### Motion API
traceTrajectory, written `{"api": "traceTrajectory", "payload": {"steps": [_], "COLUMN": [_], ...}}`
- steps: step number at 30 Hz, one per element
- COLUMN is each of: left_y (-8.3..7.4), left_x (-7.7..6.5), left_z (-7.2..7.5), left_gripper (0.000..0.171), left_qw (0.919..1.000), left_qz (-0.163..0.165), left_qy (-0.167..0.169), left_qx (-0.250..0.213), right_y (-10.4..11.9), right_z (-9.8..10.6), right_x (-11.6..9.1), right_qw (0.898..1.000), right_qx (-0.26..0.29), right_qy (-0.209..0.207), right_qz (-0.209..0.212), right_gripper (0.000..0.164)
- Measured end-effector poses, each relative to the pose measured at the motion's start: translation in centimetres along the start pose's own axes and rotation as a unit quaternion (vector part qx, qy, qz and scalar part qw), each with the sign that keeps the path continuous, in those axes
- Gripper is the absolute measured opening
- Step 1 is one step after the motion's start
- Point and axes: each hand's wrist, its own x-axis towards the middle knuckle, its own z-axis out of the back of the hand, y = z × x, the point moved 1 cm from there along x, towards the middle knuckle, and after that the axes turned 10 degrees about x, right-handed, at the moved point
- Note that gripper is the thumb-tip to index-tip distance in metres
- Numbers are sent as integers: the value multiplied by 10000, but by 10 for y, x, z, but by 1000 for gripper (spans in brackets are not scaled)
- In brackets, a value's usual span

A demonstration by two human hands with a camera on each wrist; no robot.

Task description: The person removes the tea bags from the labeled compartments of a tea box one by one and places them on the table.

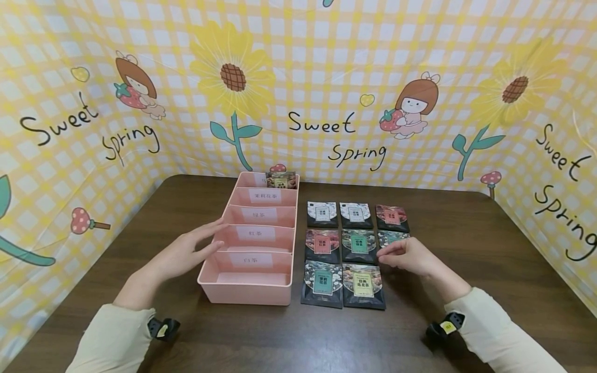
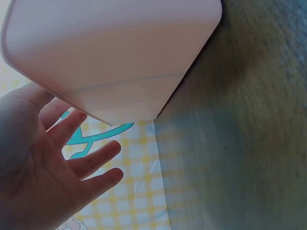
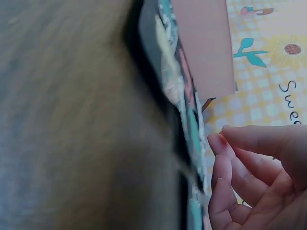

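A long pink divided box (image 1: pixel 247 295) with white paper labels stands on the table. My left hand (image 1: pixel 186 254) lies along its left rim, fingers spread and relaxed; in the left wrist view, the hand (image 2: pixel 53 158) is beside the box wall. Right of the box, tea sachets lie in rows: two white (image 1: pixel 322 214), two red (image 1: pixel 322 244), a green (image 1: pixel 358 244), a teal jasmine (image 1: pixel 323 282), a yellow-labelled one (image 1: pixel 363 285). My right hand (image 1: pixel 412 256) partly covers another teal sachet (image 1: pixel 392 238). Its fingers are loosely bent, with nothing visible between the fingertips.
One yellow-labelled sachet (image 1: pixel 282 180) stands in the box's farthest compartment. The brown wooden table (image 1: pixel 298 336) runs back to a yellow checked cloth backdrop (image 1: pixel 298 77), which also borders both sides.
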Motion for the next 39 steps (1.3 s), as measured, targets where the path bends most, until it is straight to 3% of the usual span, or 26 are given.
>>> {"api": "traceTrajectory", "payload": {"steps": [16, 39], "left_y": [0, 3], "left_x": [0, 0], "left_z": [0, -1], "left_gripper": [48, 48], "left_qw": [10000, 10000], "left_qz": [12, 42], "left_qy": [26, 52], "left_qx": [-21, -57], "right_y": [50, 110], "right_z": [-1, -14], "right_x": [17, 60], "right_qw": [9930, 9829], "right_qx": [-239, -266], "right_qy": [178, 353], "right_qz": [1139, 1785], "right_gripper": [28, 28]}}
